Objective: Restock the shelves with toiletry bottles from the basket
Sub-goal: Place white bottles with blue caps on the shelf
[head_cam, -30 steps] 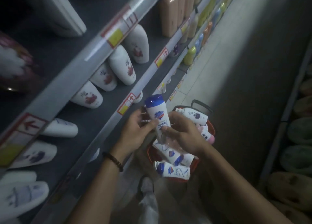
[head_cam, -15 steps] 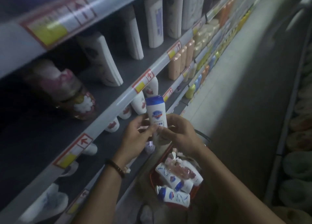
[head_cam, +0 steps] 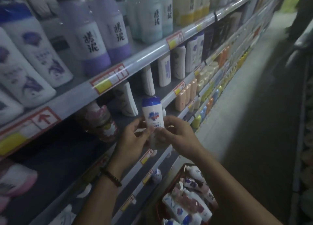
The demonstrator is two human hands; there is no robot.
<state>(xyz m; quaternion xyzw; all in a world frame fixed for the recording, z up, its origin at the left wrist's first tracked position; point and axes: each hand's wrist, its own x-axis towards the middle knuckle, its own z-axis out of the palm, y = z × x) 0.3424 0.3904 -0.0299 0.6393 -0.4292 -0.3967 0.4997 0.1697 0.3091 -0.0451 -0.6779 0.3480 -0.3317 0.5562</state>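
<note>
A small white bottle with a blue cap (head_cam: 153, 113) stands upright in front of the middle shelf (head_cam: 171, 96). My left hand (head_cam: 133, 140) grips its lower body from the left, and my right hand (head_cam: 176, 135) grips it from the right. The red basket (head_cam: 169, 187) sits low at the bottom right, with several white toiletry bottles (head_cam: 189, 201) lying in it. The held bottle's base is hidden behind my fingers.
The upper shelf (head_cam: 135, 63) carries tall purple and white bottles (head_cam: 94, 35). A pink round bottle (head_cam: 100, 121) and white bottles (head_cam: 163, 70) stand on the middle shelf. Orange and yellow bottles (head_cam: 186, 94) line the lower shelves. The grey aisle floor (head_cam: 245, 123) runs along the right.
Both hands have lifted the blue-capped bottle from above the basket up to the middle shelf's height. The view has tilted upward, so the basket sits lower in the frame.
</note>
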